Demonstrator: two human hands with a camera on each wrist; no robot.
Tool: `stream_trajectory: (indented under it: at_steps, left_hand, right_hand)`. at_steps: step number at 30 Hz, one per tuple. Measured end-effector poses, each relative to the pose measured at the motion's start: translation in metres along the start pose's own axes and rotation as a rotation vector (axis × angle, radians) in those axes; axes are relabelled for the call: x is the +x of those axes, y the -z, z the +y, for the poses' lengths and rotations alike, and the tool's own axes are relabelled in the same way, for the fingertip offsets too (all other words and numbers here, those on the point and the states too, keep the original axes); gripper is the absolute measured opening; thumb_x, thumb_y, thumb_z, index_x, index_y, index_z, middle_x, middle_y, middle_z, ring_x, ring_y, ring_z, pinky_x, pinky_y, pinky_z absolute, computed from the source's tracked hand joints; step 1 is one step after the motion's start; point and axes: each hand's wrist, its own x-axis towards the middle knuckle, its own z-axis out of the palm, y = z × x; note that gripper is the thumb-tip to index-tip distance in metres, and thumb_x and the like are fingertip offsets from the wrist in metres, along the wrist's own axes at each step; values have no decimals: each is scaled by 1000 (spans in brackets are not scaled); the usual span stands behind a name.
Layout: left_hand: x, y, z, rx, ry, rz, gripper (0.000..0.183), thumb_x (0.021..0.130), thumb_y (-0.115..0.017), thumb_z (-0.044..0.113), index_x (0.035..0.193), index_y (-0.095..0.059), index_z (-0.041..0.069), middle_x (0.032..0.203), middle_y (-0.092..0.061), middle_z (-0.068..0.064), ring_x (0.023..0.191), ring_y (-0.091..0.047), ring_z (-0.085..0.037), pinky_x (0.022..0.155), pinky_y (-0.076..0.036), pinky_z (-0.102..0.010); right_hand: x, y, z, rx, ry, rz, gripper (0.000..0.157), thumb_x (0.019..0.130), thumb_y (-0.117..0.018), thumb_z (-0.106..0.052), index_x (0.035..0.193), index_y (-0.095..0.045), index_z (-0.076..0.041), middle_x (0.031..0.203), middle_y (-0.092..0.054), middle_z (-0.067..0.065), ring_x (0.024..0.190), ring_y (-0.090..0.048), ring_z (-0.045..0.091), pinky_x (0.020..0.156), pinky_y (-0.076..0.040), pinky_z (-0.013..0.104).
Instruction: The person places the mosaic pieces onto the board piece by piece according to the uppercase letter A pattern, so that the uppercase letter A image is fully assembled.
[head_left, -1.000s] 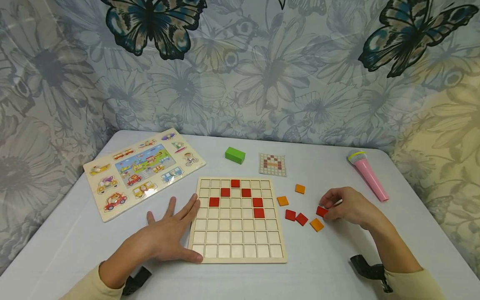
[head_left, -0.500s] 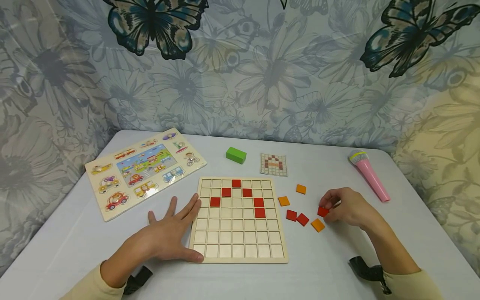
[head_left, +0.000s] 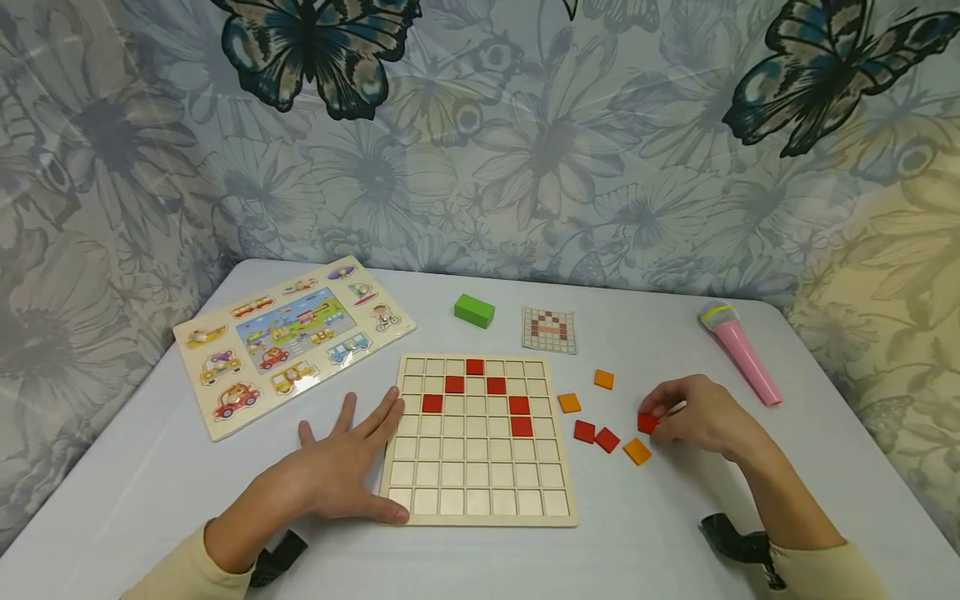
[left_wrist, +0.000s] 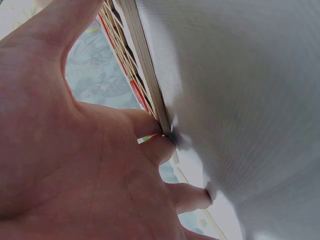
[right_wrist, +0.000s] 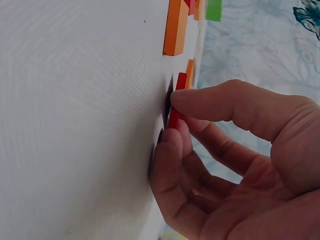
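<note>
A wooden grid board (head_left: 477,462) lies on the white table, with several red tiles (head_left: 475,367) set in its upper cells. My left hand (head_left: 337,471) is spread along the board's left edge, thumb at the near corner and fingertips against the side. To the right of the board, my right hand (head_left: 701,417) pinches a red tile (right_wrist: 181,82) between thumb and fingers. One edge of that tile is tilted up off the cloth in the right wrist view. Near it lie two loose red tiles (head_left: 607,440) and three orange tiles (head_left: 637,452).
Behind the board are a green block (head_left: 474,311) and a small pattern card (head_left: 550,331). A vehicle picture puzzle (head_left: 296,346) lies at the left. A pink toy microphone (head_left: 746,358) lies at the far right. A patterned fabric wall (head_left: 555,208) rises behind the table.
My right fingers have lifted the red tile slightly and stay in nearly the same place. The left hand and the board hold still; the whole view has shifted a little.
</note>
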Motion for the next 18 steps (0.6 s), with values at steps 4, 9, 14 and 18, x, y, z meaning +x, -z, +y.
stream_trajectory:
  at_steps: [4,9,14,18]
  left_hand:
    - [0,-1,0,-1,-6,7,138,67,-83,77,169,-14,15,178,0,1,155,-1,-60,90,-7,-98]
    - [-1,0,0,-14,-11,9,138,67,-83,76,169,-14,15,178,0,2,155,0,-60,89,-7,-98]
    - [-1,0,0,-16,-10,7,138,67,-83,76,169,-13,16,178,1,3,156,0,-60,90,-7,-98]
    - [-2,0,0,-18,-8,6,138,67,-84,76,169,-13,16,178,2,3,156,0,-60,90,-6,-98]
  right_hand:
    - [0,1,1,21,-11,-3,28,81,-80,-6,108,-77,-3,96,-66,8,92,-58,24,71,-51,34]
    - [-1,2,0,43,-15,-9,28,82,-79,-5,109,-77,-3,96,-66,8,94,-58,25,71,-52,33]
    - [-2,2,-3,48,-17,-5,28,82,-79,-5,110,-78,-2,99,-68,8,94,-59,25,72,-53,34]
    - [-2,3,-6,53,-18,0,29,83,-78,-6,112,-78,-3,101,-71,8,95,-61,25,73,-53,35]
